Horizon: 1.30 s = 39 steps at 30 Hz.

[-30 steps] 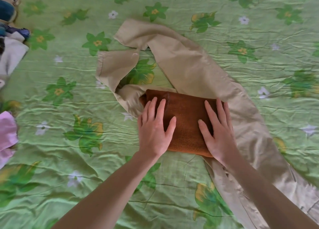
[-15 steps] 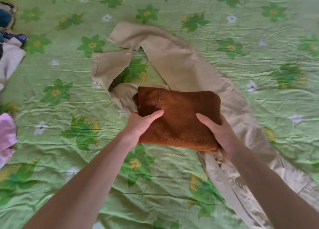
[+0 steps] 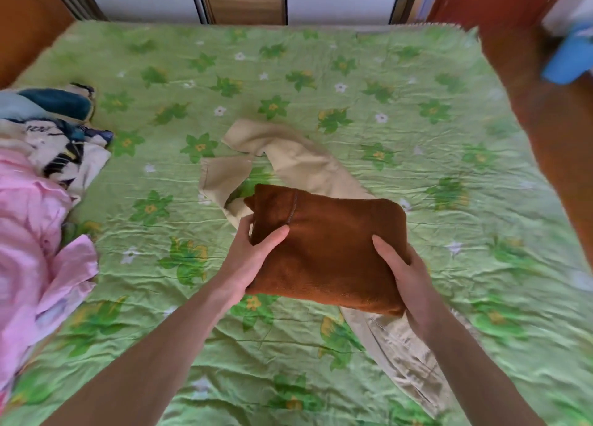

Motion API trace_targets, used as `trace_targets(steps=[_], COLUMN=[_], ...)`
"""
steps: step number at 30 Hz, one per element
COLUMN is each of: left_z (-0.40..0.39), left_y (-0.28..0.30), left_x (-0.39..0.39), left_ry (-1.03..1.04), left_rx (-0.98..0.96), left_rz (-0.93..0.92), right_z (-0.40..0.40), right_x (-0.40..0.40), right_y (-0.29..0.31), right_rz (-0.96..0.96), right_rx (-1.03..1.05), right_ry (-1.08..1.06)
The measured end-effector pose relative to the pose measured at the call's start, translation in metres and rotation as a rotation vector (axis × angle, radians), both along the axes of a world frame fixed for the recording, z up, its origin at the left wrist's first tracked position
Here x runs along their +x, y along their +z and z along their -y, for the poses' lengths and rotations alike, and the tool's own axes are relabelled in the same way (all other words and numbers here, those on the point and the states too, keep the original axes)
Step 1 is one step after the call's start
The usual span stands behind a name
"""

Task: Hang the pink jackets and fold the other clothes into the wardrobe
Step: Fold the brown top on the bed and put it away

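Brown fleece, folded into a thick bundle (image 3: 330, 249), is up off the green flowered bed (image 3: 353, 72), held at both ends: left hand (image 3: 253, 255) with thumb on top, right hand (image 3: 404, 275) curled round the other edge (firm grip each side). Beige trousers (image 3: 301, 162) lie beneath it, pink jackets (image 3: 35, 233) heaped at the bed's left edge
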<state>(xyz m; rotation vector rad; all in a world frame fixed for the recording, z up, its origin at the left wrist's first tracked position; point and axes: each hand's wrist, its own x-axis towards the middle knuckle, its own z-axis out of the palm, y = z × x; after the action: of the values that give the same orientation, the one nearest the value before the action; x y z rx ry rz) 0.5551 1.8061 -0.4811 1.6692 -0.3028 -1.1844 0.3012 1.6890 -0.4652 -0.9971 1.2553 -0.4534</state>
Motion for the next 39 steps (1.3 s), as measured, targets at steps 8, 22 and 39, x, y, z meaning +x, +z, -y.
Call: trace_targets(steps=[8, 22, 39], left_z=[-0.017, -0.057, -0.040], left_y=[0.172, 0.303, 0.330], left_x=[-0.065, -0.312, -0.645], left_ry=[-0.065, -0.438, -0.631], left_rx=[-0.115, -0.132, -0.345], left_rz=[0.025, -0.007, -0.060], right_z=[-0.048, -0.166, -0.216], right_x=[-0.074, -0.340, -0.657], right_y=[0.179, 0.311, 0.338], right_rz=[0.113, 0.136, 0.160], right_rx=[0.043, -0.129, -0.187], right_ry=[-0.039, -0.403, -0.753])
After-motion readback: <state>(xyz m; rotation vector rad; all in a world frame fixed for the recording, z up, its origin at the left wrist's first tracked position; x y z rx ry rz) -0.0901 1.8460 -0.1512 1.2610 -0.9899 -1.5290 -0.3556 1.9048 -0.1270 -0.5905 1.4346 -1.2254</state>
